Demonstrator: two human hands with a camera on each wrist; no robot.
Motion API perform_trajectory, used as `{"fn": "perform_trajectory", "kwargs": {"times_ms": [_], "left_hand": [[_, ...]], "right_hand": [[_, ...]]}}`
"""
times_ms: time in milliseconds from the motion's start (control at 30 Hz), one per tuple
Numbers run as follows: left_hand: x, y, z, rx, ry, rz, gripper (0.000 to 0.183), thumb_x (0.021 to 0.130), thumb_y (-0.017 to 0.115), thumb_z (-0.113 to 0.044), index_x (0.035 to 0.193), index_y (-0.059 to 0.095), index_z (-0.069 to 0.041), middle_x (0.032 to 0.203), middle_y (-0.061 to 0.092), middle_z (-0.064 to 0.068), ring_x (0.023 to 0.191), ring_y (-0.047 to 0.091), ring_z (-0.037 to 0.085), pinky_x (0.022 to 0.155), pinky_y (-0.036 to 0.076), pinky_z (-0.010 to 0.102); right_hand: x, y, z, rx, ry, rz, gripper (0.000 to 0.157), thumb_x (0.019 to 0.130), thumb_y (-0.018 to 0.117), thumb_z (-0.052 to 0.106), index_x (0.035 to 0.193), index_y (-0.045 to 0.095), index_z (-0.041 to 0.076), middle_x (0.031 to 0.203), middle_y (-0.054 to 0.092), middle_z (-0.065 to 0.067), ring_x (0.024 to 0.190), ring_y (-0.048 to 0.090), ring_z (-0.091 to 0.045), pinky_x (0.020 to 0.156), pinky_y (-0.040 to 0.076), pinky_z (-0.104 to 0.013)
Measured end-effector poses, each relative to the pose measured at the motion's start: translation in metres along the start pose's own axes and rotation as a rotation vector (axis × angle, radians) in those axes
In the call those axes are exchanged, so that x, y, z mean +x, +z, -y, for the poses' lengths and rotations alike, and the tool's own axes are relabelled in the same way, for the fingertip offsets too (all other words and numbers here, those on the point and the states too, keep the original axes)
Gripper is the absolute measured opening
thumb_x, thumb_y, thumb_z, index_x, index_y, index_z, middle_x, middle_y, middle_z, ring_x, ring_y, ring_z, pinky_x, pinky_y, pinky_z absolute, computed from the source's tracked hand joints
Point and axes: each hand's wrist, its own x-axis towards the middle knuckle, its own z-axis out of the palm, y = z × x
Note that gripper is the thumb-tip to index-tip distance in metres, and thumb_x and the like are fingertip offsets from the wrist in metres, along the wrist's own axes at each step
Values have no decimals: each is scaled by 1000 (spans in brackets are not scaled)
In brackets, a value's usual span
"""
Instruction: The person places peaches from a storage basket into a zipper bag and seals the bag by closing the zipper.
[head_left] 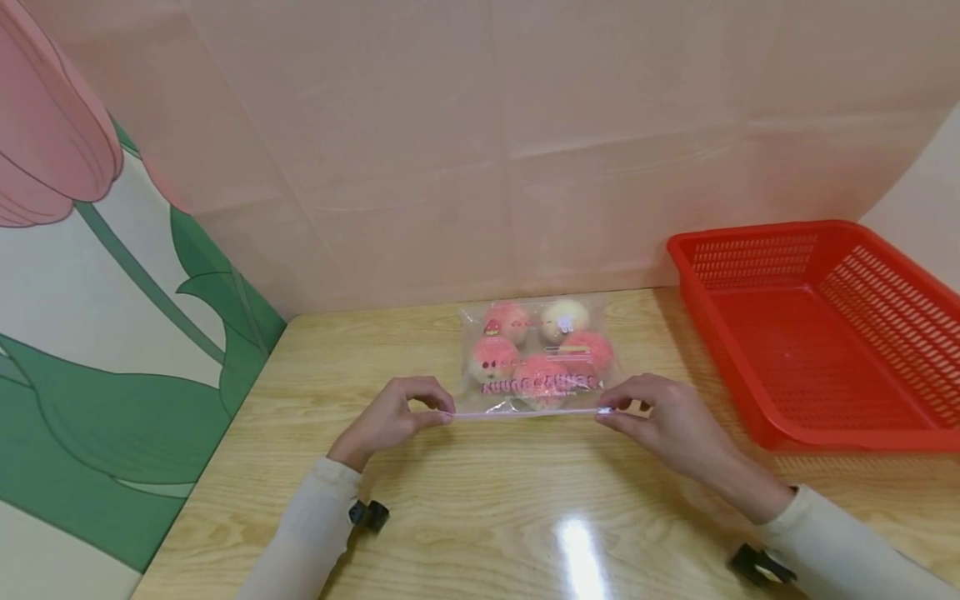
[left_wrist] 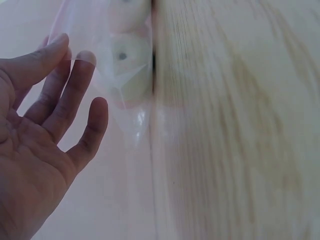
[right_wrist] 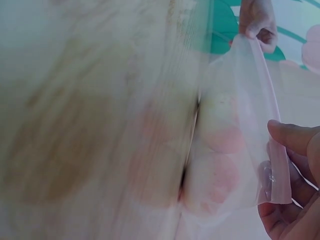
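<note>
A clear zip bag (head_left: 530, 335) with pink printing lies on the wooden table, holding several round pink and cream fruits (head_left: 564, 320) that look like peaches. Its pink zip edge (head_left: 525, 414) faces me, stretched straight between both hands. My left hand (head_left: 393, 417) pinches the left end of that edge between thumb and fingers. At the right end, my right hand (head_left: 675, 425) pinches the edge; the right wrist view shows the thumb (right_wrist: 292, 136) on the zip strip and fingers behind the plastic. In the left wrist view the bag's corner (left_wrist: 132, 122) hangs beyond the fingertips.
A red plastic basket (head_left: 720, 367) with slotted sides stands at the right of the table (head_left: 465, 517). Behind the table rises a pinkish sheet (head_left: 480, 167). A wall with painted tulips (head_left: 135, 400) borders the left side.
</note>
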Motion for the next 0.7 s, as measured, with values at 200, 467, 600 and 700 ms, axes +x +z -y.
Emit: {"fn": "perform_trajectory", "kwargs": {"times_ms": [200,467,600,700], "left_hand": [[0,0,-1,5,-14,6,5,90,73,-11,94,73,-14,93,71,3,91,64,12,89,55,37],[0,1,-2,-1,-32,6,5,90,72,-10,94,73,-13,93,71,4,90,64,13,90,55,38],[0,1,-2,3,-33,6,6,90,72,-10,94,73,-14,93,71,4,90,64,13,90,55,37],[0,1,-2,7,-35,6,6,90,72,-9,94,73,-14,93,71,3,90,64,13,90,55,37]], "right_hand": [[-2,-2,-2,-8,-21,-32,22,75,86,12,87,77,28,82,72,16,75,61,0,66,53,-24],[-3,-4,-7,-26,-26,-61,21,74,87,13,86,78,27,80,72,15,74,60,2,65,53,-24],[-3,-4,-9,-22,-10,-43,20,75,86,14,86,77,28,81,71,16,75,59,2,66,54,-25],[-3,-3,-11,-5,-14,-23,19,76,85,14,86,75,28,81,70,17,76,58,2,68,53,-24]]}}
